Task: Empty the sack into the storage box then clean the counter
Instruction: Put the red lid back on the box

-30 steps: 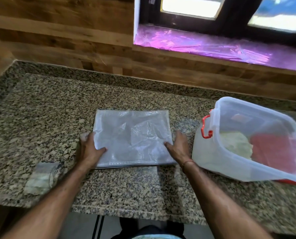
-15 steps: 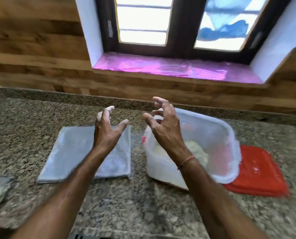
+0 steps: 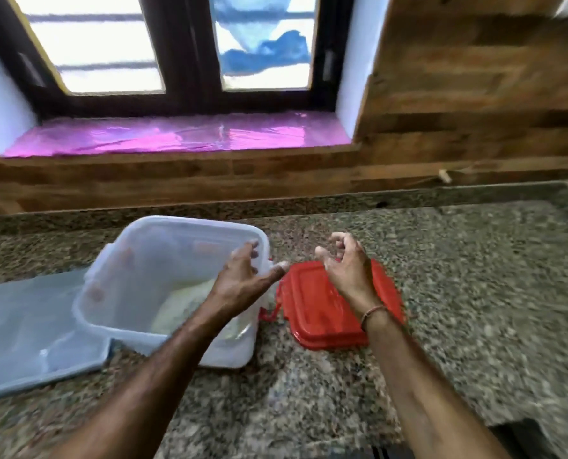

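Evidently for capping, the red plastic lid point(image 3: 309, 313) lies beneath our loose, empty right hand point(image 3: 345, 270). The translucent plastic storage box point(image 3: 126, 246) sits under our equally empty left hand point(image 3: 242, 276).

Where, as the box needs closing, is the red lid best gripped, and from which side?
I would take the red lid by its rim at the right edge, coming from above right. It lies flat on the counter, so only the rim offers purchase, and its left end crowds the storage box.
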